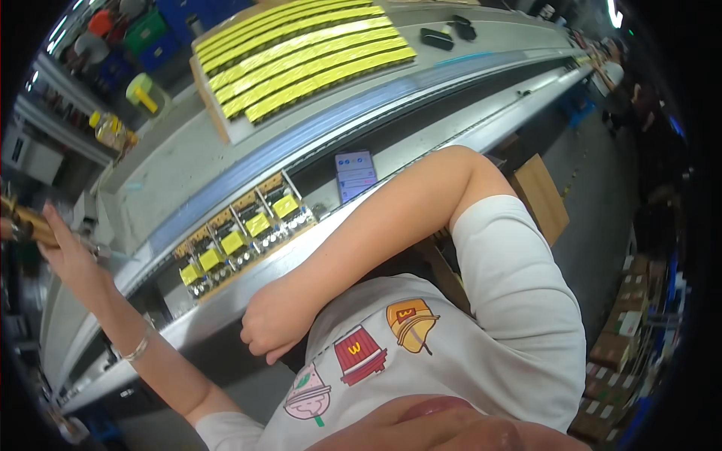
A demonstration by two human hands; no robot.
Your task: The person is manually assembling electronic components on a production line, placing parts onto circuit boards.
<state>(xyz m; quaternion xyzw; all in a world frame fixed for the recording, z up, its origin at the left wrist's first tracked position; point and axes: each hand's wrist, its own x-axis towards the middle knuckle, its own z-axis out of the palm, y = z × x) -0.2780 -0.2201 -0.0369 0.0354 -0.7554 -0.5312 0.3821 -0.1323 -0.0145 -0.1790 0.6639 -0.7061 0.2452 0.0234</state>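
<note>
My left hand (74, 264) reaches to the far left, its fingers closed around tan, strip-like pieces (34, 224). These are blurred and cut by the picture's rim, so their kind is unclear. My right hand (277, 319) hangs in front of my shirt with its fingers curled in. Nothing shows in it, though its palm faces away. Beyond it, on the near rail of the line, lies a panel of circuit boards (244, 239) carrying yellow-wrapped blocks and small silvery parts. A phone (355, 174) with a lit screen lies to the right of the panel.
Across the conveyor channel (256, 161), a board bears rows of yellow-topped parts (301, 56). Dark small items (438, 39) lie to its right. A bottle of yellow liquid (111, 131) and a pale green container (143, 94) stand at left. Cartons (613, 346) are stacked at right; people are farther off.
</note>
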